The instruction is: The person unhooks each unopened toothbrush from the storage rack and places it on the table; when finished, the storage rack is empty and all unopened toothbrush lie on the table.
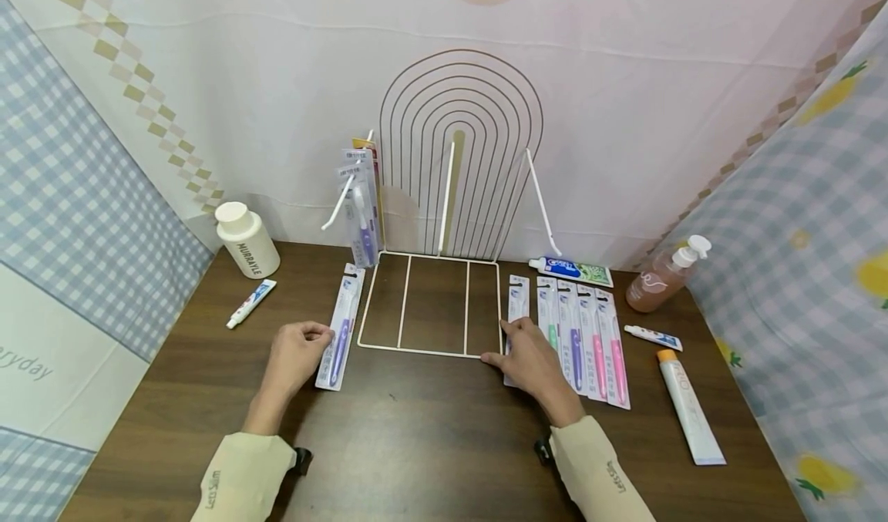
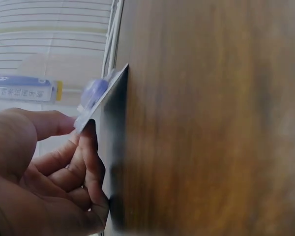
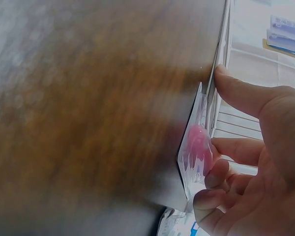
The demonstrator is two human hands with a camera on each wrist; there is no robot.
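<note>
Between thumb and fingers, my left hand [image 1: 298, 356] pinches the left edge of a packaged purple toothbrush [image 1: 338, 345]. In the left wrist view this toothbrush pack [image 2: 96, 98] is tilted, one edge lifted off the table. My right hand [image 1: 530, 360] rests at the front right corner of a white wire rack [image 1: 432, 351], its thumb touching the wire. Its other fingers lie over a packaged toothbrush [image 1: 518, 294], mostly hidden in the head view. A pink item in clear packaging [image 3: 199, 147] shows beside the fingers in the right wrist view.
Several toothbrush packs [image 1: 600, 352] lie in a row at the right; others [image 1: 364, 206] hang on the rack's left hook. Bare hooks [image 1: 447, 198] project at middle and right. Toothpaste tubes [image 1: 690, 406], a pump bottle [image 1: 659, 279] and a white bottle [image 1: 247, 240] stand around the edges.
</note>
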